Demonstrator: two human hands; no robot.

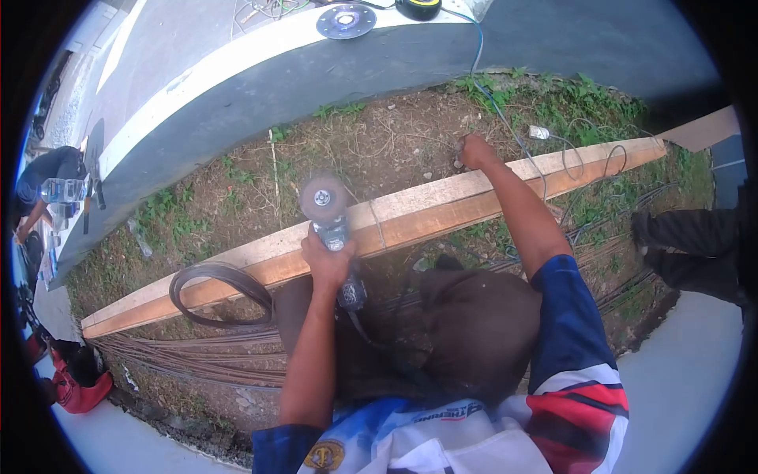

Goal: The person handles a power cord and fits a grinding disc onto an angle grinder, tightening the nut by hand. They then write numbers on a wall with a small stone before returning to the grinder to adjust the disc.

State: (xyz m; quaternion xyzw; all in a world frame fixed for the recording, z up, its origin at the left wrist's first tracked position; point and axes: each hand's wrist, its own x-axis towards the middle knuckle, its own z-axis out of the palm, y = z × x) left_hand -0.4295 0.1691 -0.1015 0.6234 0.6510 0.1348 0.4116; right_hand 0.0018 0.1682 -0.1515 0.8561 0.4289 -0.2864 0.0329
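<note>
My left hand [325,262] is wrapped round the body of an angle grinder [335,235]. Its disc [323,197] points away from me, past the far edge of a long wooden beam [450,199], and looks blurred. My right hand [476,152] reaches over the beam with its fingers closed, low above the soil. A small greyish bit shows at the fingertips, too small to name. Beside my left forearm, a coil of dark wire [174,294] leans across the beam. A thin wire loops round the beam near the grinder.
Long thin rods [189,359] lie along the near side of the beam. A low concrete wall [260,107] runs beyond, with a metal disc [346,21] on top. A blue cable [480,47] hangs down it. Other people [51,178] are at the left; dark trouser legs [687,233] show at right.
</note>
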